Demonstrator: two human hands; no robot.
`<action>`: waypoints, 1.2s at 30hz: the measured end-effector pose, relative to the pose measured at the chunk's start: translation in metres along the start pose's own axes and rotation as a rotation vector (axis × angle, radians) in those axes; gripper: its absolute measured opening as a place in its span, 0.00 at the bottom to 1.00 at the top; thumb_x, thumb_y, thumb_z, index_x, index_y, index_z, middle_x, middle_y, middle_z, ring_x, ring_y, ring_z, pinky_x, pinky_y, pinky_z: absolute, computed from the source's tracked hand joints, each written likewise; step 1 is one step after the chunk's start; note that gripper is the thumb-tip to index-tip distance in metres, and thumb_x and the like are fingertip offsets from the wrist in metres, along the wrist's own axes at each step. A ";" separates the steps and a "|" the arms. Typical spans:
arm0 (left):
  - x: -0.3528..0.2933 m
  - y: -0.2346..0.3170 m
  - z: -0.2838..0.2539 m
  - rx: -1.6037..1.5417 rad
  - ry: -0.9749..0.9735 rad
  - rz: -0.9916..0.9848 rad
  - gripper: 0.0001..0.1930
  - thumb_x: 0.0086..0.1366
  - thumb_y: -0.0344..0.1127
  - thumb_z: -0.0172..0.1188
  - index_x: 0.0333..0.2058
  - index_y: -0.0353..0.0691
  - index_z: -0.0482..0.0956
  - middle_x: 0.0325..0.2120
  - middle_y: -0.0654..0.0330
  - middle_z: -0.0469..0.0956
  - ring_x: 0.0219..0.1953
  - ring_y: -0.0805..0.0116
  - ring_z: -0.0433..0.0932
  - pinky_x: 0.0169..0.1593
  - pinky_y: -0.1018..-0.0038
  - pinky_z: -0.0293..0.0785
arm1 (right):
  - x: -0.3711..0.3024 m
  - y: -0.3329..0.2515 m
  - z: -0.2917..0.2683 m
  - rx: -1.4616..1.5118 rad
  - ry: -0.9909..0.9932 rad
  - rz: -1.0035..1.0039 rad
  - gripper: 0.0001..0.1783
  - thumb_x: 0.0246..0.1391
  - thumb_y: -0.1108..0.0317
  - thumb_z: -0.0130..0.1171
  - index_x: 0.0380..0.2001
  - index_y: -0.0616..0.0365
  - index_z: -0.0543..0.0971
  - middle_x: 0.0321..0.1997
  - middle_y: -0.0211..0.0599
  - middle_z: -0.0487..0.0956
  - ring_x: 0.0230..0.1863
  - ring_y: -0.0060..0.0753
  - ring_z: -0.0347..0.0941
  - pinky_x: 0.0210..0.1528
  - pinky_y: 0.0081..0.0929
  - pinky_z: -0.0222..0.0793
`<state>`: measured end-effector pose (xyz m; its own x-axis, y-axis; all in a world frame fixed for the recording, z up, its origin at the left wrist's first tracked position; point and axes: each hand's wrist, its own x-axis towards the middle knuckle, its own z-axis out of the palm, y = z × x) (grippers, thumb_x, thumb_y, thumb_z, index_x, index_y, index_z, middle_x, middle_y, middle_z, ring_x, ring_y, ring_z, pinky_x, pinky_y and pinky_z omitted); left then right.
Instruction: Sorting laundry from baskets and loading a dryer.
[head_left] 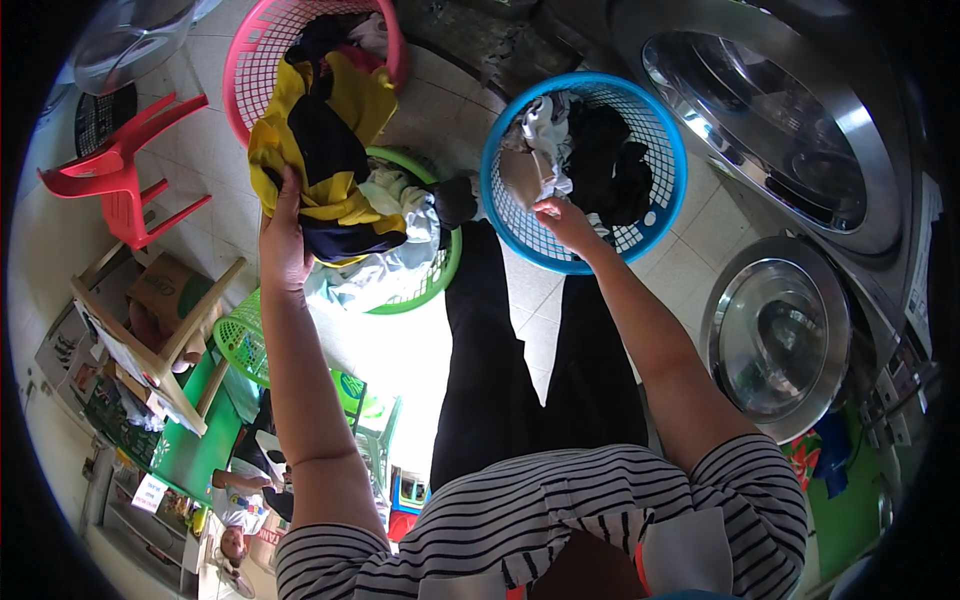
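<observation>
Plainly, left hand (287,235) tight on yellow-and-black garment (325,140), right hand (570,226) tight on white cloth (551,170), lettered white sign (149,493) lower left.

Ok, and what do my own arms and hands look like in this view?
The left hand and right hand are both bare, with no gloves, watch or bracelet showing. Short sleeves, the left sleeve and right sleeve, are white with thin black stripes, leaving both forearms uncovered.

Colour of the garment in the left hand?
Garment: yellow with very dark panels, best seen in the head view.
</observation>
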<state>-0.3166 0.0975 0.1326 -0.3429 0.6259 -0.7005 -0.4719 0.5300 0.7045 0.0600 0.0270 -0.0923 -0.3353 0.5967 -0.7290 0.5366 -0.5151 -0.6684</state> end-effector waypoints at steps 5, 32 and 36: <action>0.009 0.007 -0.026 0.191 -0.024 0.046 0.23 0.63 0.36 0.59 0.54 0.33 0.67 0.46 0.60 0.74 0.48 0.71 0.73 0.52 0.75 0.67 | 0.018 -0.008 0.002 -0.145 0.117 -0.020 0.13 0.54 0.64 0.56 0.41 0.59 0.77 0.40 0.40 0.80 0.42 0.34 0.78 0.45 0.28 0.71; -0.125 -0.047 -0.118 1.342 0.331 0.657 0.24 0.46 0.39 0.70 0.41 0.38 0.74 0.26 0.60 0.69 0.27 0.65 0.69 0.31 0.68 0.66 | -0.165 -0.254 0.019 -0.035 -0.169 -0.509 0.23 0.39 0.62 0.69 0.36 0.58 0.71 0.31 0.42 0.75 0.32 0.44 0.75 0.33 0.34 0.69; -0.138 -0.053 -0.168 1.150 0.291 0.514 0.21 0.52 0.45 0.67 0.36 0.35 0.75 0.26 0.56 0.73 0.26 0.62 0.70 0.33 0.67 0.67 | -0.154 -0.268 0.056 -0.310 -0.443 -0.279 0.16 0.46 0.60 0.64 0.33 0.59 0.73 0.28 0.37 0.76 0.32 0.46 0.74 0.34 0.38 0.68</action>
<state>-0.3812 -0.1132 0.1727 -0.5070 0.8339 -0.2181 0.6822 0.5429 0.4897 -0.0753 0.0391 0.1907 -0.7506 0.3359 -0.5691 0.5603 -0.1330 -0.8175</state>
